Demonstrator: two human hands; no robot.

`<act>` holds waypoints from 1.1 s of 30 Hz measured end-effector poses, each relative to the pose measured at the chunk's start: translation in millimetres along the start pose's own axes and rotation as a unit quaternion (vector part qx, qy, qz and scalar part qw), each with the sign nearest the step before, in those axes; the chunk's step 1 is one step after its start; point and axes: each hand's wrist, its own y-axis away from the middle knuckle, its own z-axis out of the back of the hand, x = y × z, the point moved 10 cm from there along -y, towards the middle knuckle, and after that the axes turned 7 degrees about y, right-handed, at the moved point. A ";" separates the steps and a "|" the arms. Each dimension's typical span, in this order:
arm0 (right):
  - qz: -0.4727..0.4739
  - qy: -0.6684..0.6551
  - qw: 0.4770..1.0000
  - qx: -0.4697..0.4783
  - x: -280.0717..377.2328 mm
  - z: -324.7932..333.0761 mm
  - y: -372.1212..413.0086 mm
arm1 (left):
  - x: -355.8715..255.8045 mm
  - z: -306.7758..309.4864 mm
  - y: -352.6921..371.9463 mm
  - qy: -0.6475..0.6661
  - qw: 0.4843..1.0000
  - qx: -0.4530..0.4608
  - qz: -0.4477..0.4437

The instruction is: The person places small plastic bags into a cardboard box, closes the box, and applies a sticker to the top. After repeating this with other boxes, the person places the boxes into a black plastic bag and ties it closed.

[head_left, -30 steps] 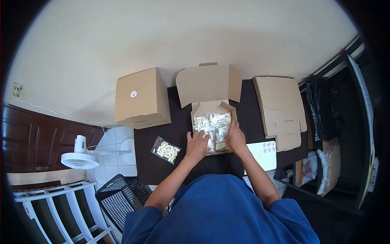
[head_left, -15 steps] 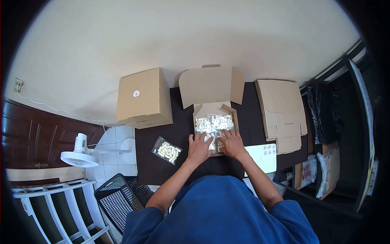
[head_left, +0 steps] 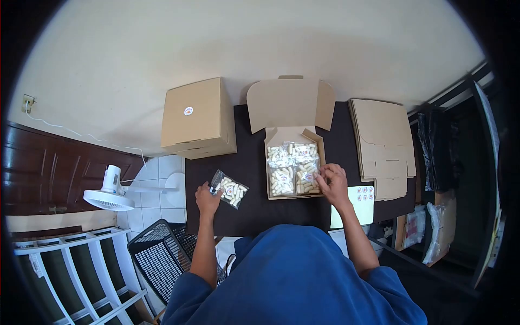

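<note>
On the dark table an open cardboard box holds several clear plastic bags packed with pale, capsule-shaped pieces; its lid stands raised at the back. One more clear plastic bag of the same pieces, with a round sticker, lies left of the box. My left hand has its fingers closed on this bag's left edge. At the box's right front side is my right hand, fingers curled over the wall beside the nearest packed bag. Its fingertips are partly hidden.
A closed cardboard box with a round sticker stands back left. Flattened cardboard boxes are stacked at the right, behind a sticker sheet. Left of the table are a white fan and a black plastic basket.
My left hand has left the open box and moved left to the loose bag. My right hand has shifted from the packed bags to the box's right side. The view has shifted slightly.
</note>
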 end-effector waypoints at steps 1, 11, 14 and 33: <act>-0.006 0.000 1.000 0.002 -1.8 0.0 1.2 | 10.0 -6.0 -3.0 0.031 0.999 0.011 0.000; -0.066 -0.232 0.970 0.034 6.6 -21.8 17.3 | -89.3 33.1 21.0 0.511 0.849 0.137 0.003; -0.089 -0.337 0.931 0.107 35.5 -50.3 19.3 | -152.4 24.4 24.4 0.545 0.812 0.209 -0.030; -0.155 -0.423 0.865 0.223 14.2 -54.0 -44.1 | -274.6 -58.0 4.9 0.593 0.755 0.274 -0.061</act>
